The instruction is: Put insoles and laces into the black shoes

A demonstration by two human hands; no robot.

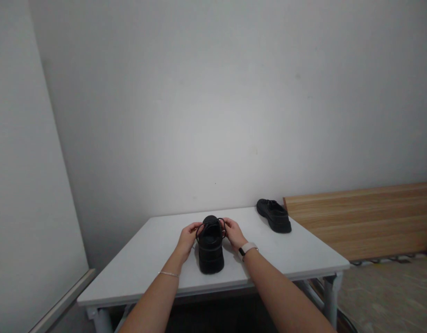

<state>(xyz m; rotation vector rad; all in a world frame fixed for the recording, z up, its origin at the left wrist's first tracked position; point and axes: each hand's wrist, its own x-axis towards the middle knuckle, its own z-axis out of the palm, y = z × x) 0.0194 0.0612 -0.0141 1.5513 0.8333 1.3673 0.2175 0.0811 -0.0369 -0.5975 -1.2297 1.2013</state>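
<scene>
A black lace-up shoe [211, 260] stands on the white table, heel towards me and toe towards the wall. Its black shoelace [197, 235] bows out in a loop on each side of the opening. At the shoe's left side, my left hand [187, 238] pinches the lace with closed fingers. My right hand [235, 232], with a pale-banded watch on the wrist, has its fingers closed on the lace at the right side. Some fingertips are hidden by the shoe and laces. A second black shoe [274, 216] rests at the table's back right edge.
The white table [144, 261] backs onto a grey wall [213, 115]. A wood-grain board [366, 222] stands along the wall to the right. On the left is a white panel [29, 185] with a ledge at its base.
</scene>
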